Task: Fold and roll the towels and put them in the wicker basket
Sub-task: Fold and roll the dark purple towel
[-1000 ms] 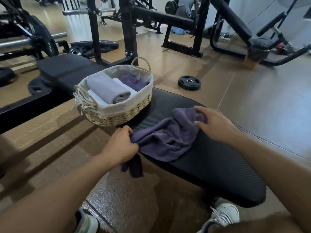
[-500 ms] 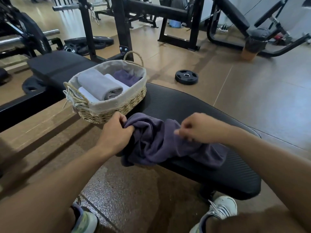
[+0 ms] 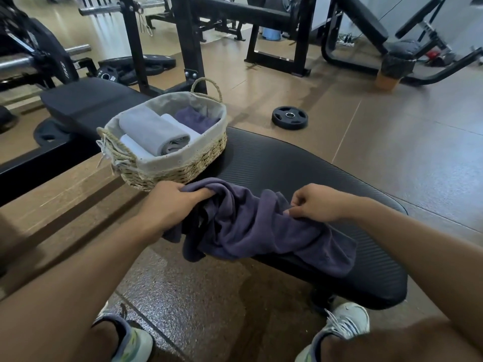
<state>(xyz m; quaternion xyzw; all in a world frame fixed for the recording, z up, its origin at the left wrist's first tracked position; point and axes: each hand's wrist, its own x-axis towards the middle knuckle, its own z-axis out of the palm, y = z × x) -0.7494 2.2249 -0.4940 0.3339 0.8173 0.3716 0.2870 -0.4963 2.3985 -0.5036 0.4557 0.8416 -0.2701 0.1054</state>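
A crumpled purple towel lies bunched across the black padded bench, with part of it hanging off the near edge. My left hand grips the towel's left end just in front of the wicker basket. My right hand pinches a fold near the towel's middle. The basket has a grey cloth liner and holds a rolled grey towel, a rolled white towel and a purple towel.
A second black bench stands behind the basket. A black weight plate lies on the brown floor to the right. Rack posts and barbells stand at the back. My shoes rest below the bench.
Both hands gathered the purple towel toward me. My right hand closed into a pinch on a fold and my left hand moved up beside the basket; the towel now spreads further right.
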